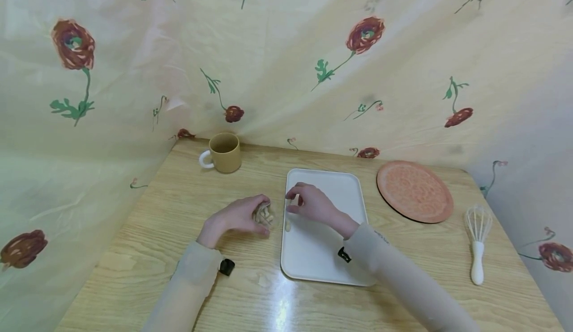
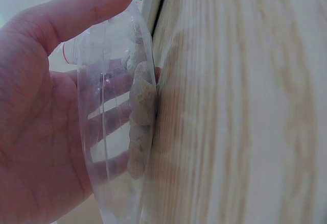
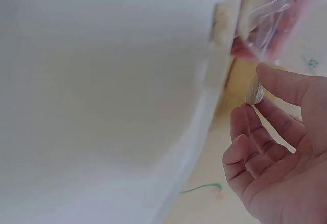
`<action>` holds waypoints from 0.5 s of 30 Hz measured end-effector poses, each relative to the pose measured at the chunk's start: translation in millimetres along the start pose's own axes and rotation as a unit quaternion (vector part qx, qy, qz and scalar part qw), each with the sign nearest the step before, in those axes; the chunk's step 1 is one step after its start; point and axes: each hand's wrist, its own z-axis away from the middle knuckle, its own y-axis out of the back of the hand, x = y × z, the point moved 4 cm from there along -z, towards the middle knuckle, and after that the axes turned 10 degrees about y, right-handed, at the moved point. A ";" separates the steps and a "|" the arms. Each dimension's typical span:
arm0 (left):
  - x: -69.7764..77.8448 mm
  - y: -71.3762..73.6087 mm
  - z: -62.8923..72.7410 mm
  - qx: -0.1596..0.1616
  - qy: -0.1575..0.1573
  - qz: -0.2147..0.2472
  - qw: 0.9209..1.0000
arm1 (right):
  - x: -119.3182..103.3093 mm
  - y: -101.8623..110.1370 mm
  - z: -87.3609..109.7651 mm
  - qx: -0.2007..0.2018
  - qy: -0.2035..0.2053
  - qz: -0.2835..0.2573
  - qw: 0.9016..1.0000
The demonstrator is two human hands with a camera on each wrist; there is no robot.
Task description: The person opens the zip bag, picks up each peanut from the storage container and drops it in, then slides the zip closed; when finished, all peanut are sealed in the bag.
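Note:
My left hand (image 1: pixel 237 215) holds a clear plastic bag (image 2: pixel 110 178) between thumb and fingers, low over the table beside the tray's left edge. Several peanuts (image 2: pixel 142 99) in shells lie inside it. Over the left side of the white tray (image 1: pixel 324 260), my right hand (image 1: pixel 315 204) pinches a single peanut (image 3: pixel 254 92) between thumb and fingertips, as the right wrist view shows. Another peanut (image 1: pixel 288 224) lies on the tray along its left rim, just below the right hand in the head view.
A tan mug (image 1: pixel 227 158) with a white handle stands at the back left. Right of the tray lie a round pink patterned mat (image 1: pixel 415 192) and a whisk (image 1: pixel 477 260) with a white handle. A flowered curtain (image 1: pixel 277 73) hangs behind the wooden table (image 1: pixel 147 232).

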 end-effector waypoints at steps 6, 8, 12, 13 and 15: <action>0.3 0.8 0.4 -0.001 -0.009 0.004 1.000 | -22.0 -6.0 -3.9 -0.007 0.033 -0.013 0.999; -0.5 0.9 -0.2 0.000 -0.010 0.006 1.000 | -26.6 -9.7 -5.2 -0.013 0.035 -0.016 0.999; -0.6 1.5 -0.4 0.002 -0.014 0.010 1.000 | -34.7 -14.8 -7.1 -0.018 0.040 -0.027 0.999; -0.2 1.9 0.0 0.003 -0.017 0.010 1.000 | -36.0 -15.9 -7.4 -0.018 0.041 -0.031 0.998; 1.1 2.8 0.9 0.004 -0.023 0.011 1.000 | -39.1 -17.0 -8.0 -0.018 0.044 -0.038 0.998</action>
